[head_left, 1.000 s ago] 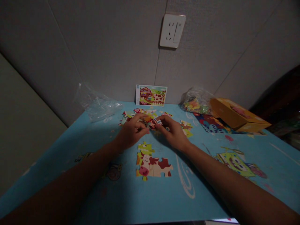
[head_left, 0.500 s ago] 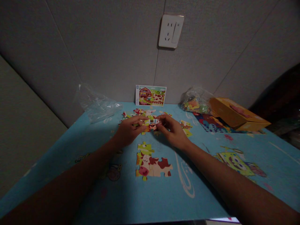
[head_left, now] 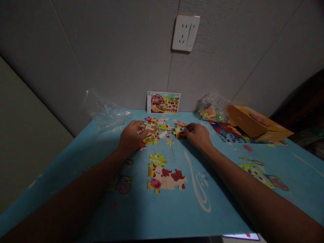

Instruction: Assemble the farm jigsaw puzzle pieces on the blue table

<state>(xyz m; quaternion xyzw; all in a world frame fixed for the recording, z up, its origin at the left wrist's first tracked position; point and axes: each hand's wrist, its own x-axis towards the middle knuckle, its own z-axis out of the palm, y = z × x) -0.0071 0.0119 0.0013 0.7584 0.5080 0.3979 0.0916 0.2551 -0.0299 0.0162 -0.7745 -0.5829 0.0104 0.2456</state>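
Note:
My right hand pinches a puzzle piece with yellow and orange-brown parts, low over the table right of the loose pieces. My left hand rests at the left side of a pile of loose puzzle pieces, thumb and fingers apart and touching the pile. Some of its fingers are hidden. Nearer to me lies a joined puzzle section showing a brown-and-white cow, with a green piece attached at its upper left.
A farm picture card leans on the wall beneath a socket. At the left lies a clear plastic bag. On the right are a bag of pieces, a yellow box and a colourful sheet. A blue patterned cloth covers the table.
My hands were together at the middle over a piece; they have moved apart. The left went left onto the pile, and the right moved right with a puzzle piece.

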